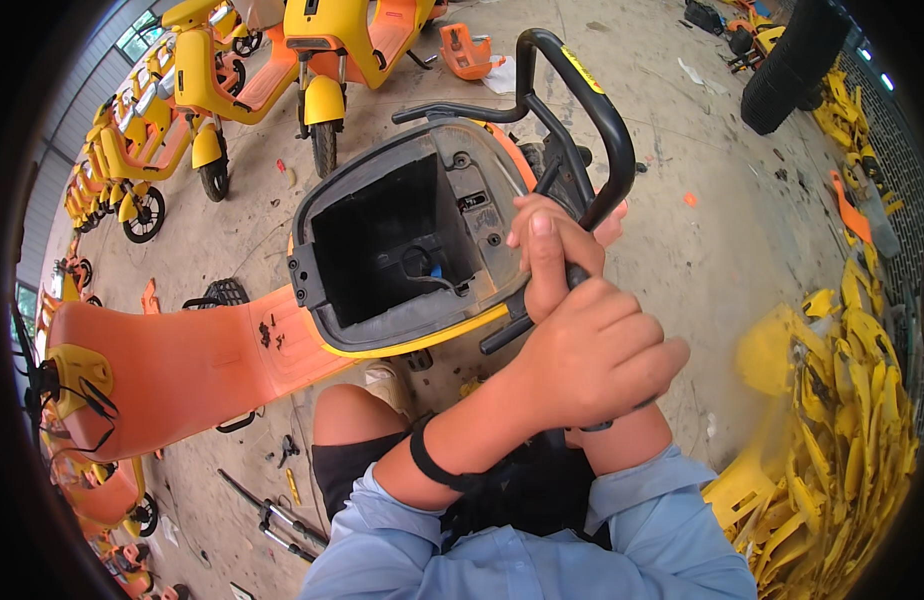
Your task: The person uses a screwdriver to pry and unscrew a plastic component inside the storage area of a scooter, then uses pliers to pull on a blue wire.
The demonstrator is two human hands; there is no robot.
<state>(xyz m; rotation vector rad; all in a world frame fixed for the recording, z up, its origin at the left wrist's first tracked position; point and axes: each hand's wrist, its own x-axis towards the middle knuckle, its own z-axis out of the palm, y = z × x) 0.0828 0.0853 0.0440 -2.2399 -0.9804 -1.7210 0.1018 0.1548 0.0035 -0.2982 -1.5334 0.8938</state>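
Note:
An orange scooter body [162, 365] with yellow trim lies before me, its black storage bucket [372, 240] uncovered. A black tubular rear rack [610, 130] rises at the bucket's right end. My right hand [562, 250] is closed at the rack's lower tubing, thumb upward, and some fingertips show beyond the bar. Just below and nearer to me, my left hand [607, 350] makes a fist, with a black band on its wrist. A dark bar end [577, 275] shows between the two hands. What the left fist holds is mostly hidden. My forearms overlap.
Yellow scooters [217, 75] stand in rows at the far left. A heap of yellow panels [842, 430] lies at the right, below stacked black bins [794, 65]. Fork tubes [272, 520] and small parts are on the floor near my leg. An orange piece [466, 52] lies farther off.

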